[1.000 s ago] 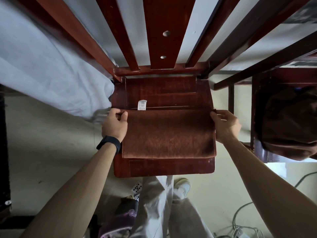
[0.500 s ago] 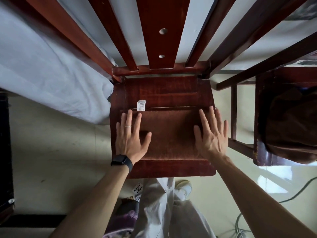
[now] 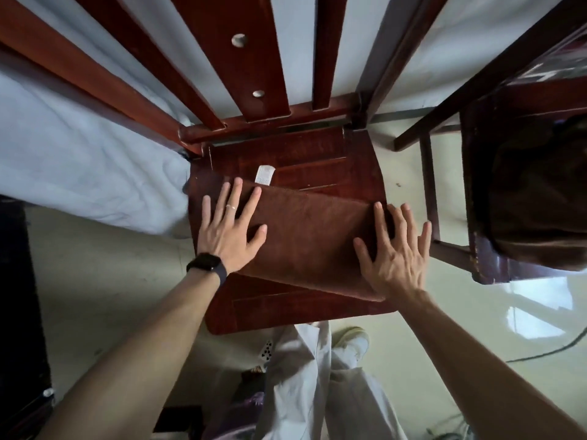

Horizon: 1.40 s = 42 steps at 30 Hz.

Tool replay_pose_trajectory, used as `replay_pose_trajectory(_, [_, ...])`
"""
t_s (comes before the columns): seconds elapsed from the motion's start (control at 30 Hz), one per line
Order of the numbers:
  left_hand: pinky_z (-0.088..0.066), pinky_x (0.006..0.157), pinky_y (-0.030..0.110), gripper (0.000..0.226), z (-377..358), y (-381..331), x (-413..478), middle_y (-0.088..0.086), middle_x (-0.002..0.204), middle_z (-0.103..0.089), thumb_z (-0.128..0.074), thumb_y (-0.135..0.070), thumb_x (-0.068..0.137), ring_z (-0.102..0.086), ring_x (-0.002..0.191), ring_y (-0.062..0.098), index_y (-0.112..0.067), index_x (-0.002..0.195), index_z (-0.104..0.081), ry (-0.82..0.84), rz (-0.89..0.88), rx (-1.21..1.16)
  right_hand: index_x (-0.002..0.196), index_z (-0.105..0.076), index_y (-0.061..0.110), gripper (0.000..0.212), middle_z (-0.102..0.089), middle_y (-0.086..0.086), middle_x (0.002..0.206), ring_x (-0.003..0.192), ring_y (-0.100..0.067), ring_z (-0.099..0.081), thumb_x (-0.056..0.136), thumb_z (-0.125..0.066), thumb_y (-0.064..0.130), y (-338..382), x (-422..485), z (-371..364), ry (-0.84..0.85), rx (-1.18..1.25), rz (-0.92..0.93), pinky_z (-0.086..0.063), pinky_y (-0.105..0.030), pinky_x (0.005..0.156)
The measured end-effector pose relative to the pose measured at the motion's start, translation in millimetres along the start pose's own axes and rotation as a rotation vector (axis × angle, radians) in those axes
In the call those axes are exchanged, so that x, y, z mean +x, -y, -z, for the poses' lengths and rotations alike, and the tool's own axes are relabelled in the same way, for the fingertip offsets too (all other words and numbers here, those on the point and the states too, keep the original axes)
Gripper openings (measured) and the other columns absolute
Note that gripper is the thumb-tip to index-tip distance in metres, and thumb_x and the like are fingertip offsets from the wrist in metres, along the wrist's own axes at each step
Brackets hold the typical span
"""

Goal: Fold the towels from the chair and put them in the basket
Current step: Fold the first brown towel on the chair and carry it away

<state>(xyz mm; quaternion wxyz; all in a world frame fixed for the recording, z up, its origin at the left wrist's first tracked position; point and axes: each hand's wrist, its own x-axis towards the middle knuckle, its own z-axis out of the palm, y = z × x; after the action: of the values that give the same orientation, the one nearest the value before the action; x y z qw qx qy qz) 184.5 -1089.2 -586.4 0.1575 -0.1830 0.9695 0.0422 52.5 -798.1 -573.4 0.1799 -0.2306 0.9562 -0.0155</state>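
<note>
Folded brown towel point(image 3: 311, 246) now skewed vs 0.5 s ago, I see it flat on wooden chair seat point(image 3: 295, 309), L hand point(image 3: 230, 231) & R hand point(image 3: 395, 254) both flat, fingers spread, pressing its ends, white label point(image 3: 265, 174) at far edge.

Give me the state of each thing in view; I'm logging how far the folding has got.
brown towel: folded, lying flat and askew on the chair seat.
left hand: open, fingers spread, pressing the towel's left end.
right hand: open, fingers spread, pressing the towel's right end.
white label: sticking out at the towel's far edge.
dark cloth heap: piled on the neighbouring chair.
</note>
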Motion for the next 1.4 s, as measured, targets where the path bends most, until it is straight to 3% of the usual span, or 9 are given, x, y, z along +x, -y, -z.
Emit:
replay_pose_trajectory(0.17, [-0.004,0.118,0.057,0.076,45,-46,79,0.004,0.165,-0.004,-0.054,-0.034,0.085,-0.006,0.151,0.026,-0.041,0.153,-0.021,0.011,-0.219,0.08,0.147,-0.046,0.013,0.069,-0.053,-0.014,0.132,0.123,-0.034,-0.048,0.09,-0.052,0.051,-10,-90,-7,0.009,0.092,-0.085,-0.034,-0.052,0.108])
replay_pose_trajectory(0.27, [-0.008,0.119,0.057,0.074,53,-94,84,0.003,0.165,-0.004,-0.056,-0.02,0.086,-0.009,0.151,0.027,-0.042,0.151,-0.027,0.048,-0.176,-0.023,0.137,-0.057,0.018,0.059,-0.061,-0.007,0.125,0.113,-0.031,-0.055,0.089,-0.051,0.051,4,-135,-10,0.113,0.196,-0.13,-0.043,-0.047,0.098])
replay_pose_trajectory(0.5, [-0.041,0.107,0.045,0.07,25,-138,-46,0.009,0.153,-0.031,-0.068,-0.015,0.076,-0.045,0.131,0.028,-0.029,0.141,-0.045,-0.162,0.497,-0.624,0.12,-0.058,0.017,0.037,-0.062,-0.004,0.116,0.106,-0.025,-0.061,0.091,-0.063,0.039,11,-122,3,0.268,0.645,-0.431,-0.047,-0.031,0.088])
replay_pose_trajectory(0.67, [-0.043,0.083,0.023,0.043,-2,-142,-134,0.01,0.122,-0.053,-0.064,-0.021,0.089,-0.056,0.098,0.018,-0.009,0.128,-0.049,-0.078,0.979,-0.991,0.112,-0.062,0.014,0.032,-0.07,-0.001,0.099,0.102,-0.024,-0.063,0.087,-0.07,0.033,6,-99,-4,0.349,0.707,-0.526,-0.037,-0.023,0.078])
replay_pose_trajectory(0.77, [-0.033,0.065,0.012,0.024,-6,-149,-154,0.002,0.096,-0.063,-0.064,-0.022,0.092,-0.054,0.075,0.008,-0.008,0.11,-0.058,0.012,1.004,-1.041,0.113,-0.064,0.013,0.033,-0.07,-0.002,0.098,0.104,-0.025,-0.063,0.087,-0.071,0.032,3,-94,-5,0.401,0.723,-0.566,-0.039,-0.024,0.08])
replay_pose_trajectory(0.93, [-0.043,0.07,0.026,0.016,-14,-139,-160,-0.003,0.086,-0.068,-0.065,-0.032,0.091,-0.064,0.081,0.018,-0.017,0.094,-0.06,0.103,1.031,-1.126,0.102,-0.068,0.023,0.025,-0.071,0.003,0.096,0.095,-0.02,-0.064,0.085,-0.073,0.039,-1,-101,0,0.414,0.763,-0.572,-0.049,-0.029,0.086])
replay_pose_trajectory(1.03, [-0.056,0.071,0.034,0.017,-12,-132,-171,0.0,0.088,-0.07,-0.066,-0.034,0.091,-0.07,0.078,0.021,-0.028,0.085,-0.05,0.163,0.987,-1.223,0.088,-0.061,0.029,0.018,-0.073,0.004,0.088,0.087,-0.021,-0.07,0.083,-0.073,0.041,-4,-114,0,0.391,0.864,-0.566,-0.057,-0.043,0.085])
replay_pose_trajectory(1.17, [-0.044,0.04,0.016,0.02,2,-125,-192,0.016,0.096,-0.071,-0.068,-0.018,0.091,-0.066,0.061,0.017,-0.006,0.1,-0.054,0.17,1.017,-1.379,0.094,-0.057,0.019,0.018,-0.073,-0.008,0.089,0.072,-0.017,-0.07,0.089,-0.072,0.027,-3,-143,12,0.42,1.043,-0.664,-0.055,-0.036,0.071])
replay_pose_trajectory(1.4, [-0.045,0.045,0.015,0.025,43,-126,-241,0.015,0.092,-0.069,-0.066,-0.015,0.092,-0.065,0.058,0.012,-0.013,0.111,-0.05,0.139,0.987,-1.449,0.108,-0.051,0.014,0.02,-0.073,-0.011,0.091,0.066,-0.016,-0.07,0.095,-0.064,0.019,2,-203,42,0.462,1.086,-0.661,-0.053,-0.032,0.065])
